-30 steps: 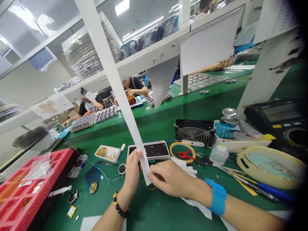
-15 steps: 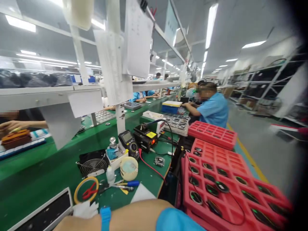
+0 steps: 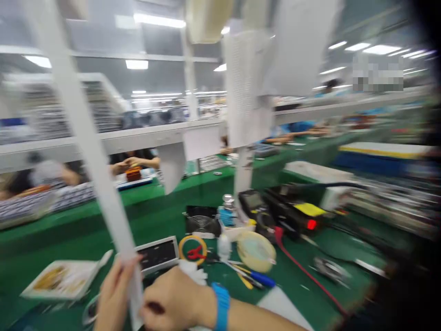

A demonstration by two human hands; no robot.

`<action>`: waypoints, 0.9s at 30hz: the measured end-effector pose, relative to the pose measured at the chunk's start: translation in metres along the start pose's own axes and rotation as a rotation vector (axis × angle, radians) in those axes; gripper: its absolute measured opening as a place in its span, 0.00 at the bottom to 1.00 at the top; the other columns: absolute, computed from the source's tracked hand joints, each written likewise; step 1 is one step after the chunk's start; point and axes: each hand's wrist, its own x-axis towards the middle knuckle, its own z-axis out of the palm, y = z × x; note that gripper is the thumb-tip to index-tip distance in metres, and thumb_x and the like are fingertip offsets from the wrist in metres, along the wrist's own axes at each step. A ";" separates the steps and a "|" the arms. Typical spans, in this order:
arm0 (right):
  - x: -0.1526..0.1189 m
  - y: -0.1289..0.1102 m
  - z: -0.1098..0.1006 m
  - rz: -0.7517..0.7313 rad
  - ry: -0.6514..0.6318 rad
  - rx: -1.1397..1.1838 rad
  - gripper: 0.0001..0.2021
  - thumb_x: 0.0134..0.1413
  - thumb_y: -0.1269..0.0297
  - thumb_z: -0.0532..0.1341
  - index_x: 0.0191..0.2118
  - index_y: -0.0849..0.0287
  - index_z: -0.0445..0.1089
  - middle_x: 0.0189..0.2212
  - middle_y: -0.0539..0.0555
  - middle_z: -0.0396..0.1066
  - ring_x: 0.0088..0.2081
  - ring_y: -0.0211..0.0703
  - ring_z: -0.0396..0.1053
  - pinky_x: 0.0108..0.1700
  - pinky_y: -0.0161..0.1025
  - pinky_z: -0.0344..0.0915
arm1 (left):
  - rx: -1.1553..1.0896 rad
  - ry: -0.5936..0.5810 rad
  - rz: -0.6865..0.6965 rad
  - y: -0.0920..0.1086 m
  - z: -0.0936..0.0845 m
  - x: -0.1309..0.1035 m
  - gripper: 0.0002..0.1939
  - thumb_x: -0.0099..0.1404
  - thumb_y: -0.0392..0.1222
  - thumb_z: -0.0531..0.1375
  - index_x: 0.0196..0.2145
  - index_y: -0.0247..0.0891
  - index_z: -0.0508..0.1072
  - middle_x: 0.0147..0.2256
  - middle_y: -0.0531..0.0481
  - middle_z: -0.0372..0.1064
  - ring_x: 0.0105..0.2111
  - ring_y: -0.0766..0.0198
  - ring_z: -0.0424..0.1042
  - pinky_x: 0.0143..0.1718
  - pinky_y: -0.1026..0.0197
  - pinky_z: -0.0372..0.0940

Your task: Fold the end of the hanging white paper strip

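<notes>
A long white strip (image 3: 94,177) slants from the upper left down between my hands; blur hides its exact kind. My left hand (image 3: 113,294) is closed at its lower part, fingers pressed against it. Beside its lower end, my right hand (image 3: 179,296), with a blue band on the wrist, is curled into a fist; what it grips is hidden. Behind the hands lie a white-framed dark tray (image 3: 160,254) and a crumpled white glove or tissue (image 3: 193,271). Red-handled cutters (image 3: 195,253) lie inside a yellow tape ring (image 3: 181,246).
A white dish with yellowish contents (image 3: 58,279) lies left. Further right are a fan (image 3: 201,223), a small white bottle (image 3: 224,248), a tape roll (image 3: 257,250), a multimeter (image 3: 255,204) and a black unit with a red light (image 3: 292,214). Co-workers' hands (image 3: 134,163) are across the bench.
My view has swung left, taking the red trays and the nearby co-worker out of sight. Both my hands and the white strip have come into view.
</notes>
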 end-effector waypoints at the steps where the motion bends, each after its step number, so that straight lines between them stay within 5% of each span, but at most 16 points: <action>1: 0.000 0.000 0.005 -0.029 0.063 0.011 0.10 0.55 0.62 0.64 0.25 0.58 0.67 0.22 0.47 0.72 0.23 0.36 0.67 0.24 0.35 0.50 | -0.035 -0.004 -0.042 0.000 -0.011 -0.001 0.37 0.58 0.76 0.59 0.40 0.36 0.76 0.30 0.48 0.72 0.29 0.59 0.70 0.30 0.60 0.65; 6: -0.005 0.008 0.011 -0.094 0.184 0.129 0.10 0.58 0.67 0.58 0.26 0.59 0.62 0.22 0.49 0.69 0.22 0.36 0.63 0.28 0.38 0.48 | -0.309 -0.120 -0.110 0.003 -0.020 0.002 0.30 0.63 0.69 0.60 0.40 0.35 0.74 0.25 0.50 0.69 0.23 0.65 0.63 0.24 0.66 0.56; 13: -0.006 0.008 0.015 -0.081 0.114 0.094 0.14 0.66 0.66 0.53 0.27 0.58 0.62 0.23 0.50 0.69 0.24 0.38 0.62 0.28 0.39 0.50 | -0.343 -0.147 -0.077 0.012 -0.018 0.001 0.28 0.66 0.67 0.59 0.37 0.34 0.73 0.24 0.49 0.68 0.22 0.67 0.61 0.24 0.66 0.54; 27: -0.002 0.007 0.015 -0.095 0.192 0.093 0.12 0.68 0.66 0.52 0.30 0.57 0.61 0.23 0.48 0.68 0.24 0.37 0.65 0.26 0.37 0.54 | -0.409 -0.199 -0.080 0.002 -0.017 0.003 0.25 0.67 0.63 0.60 0.42 0.34 0.72 0.26 0.50 0.69 0.24 0.66 0.63 0.26 0.65 0.56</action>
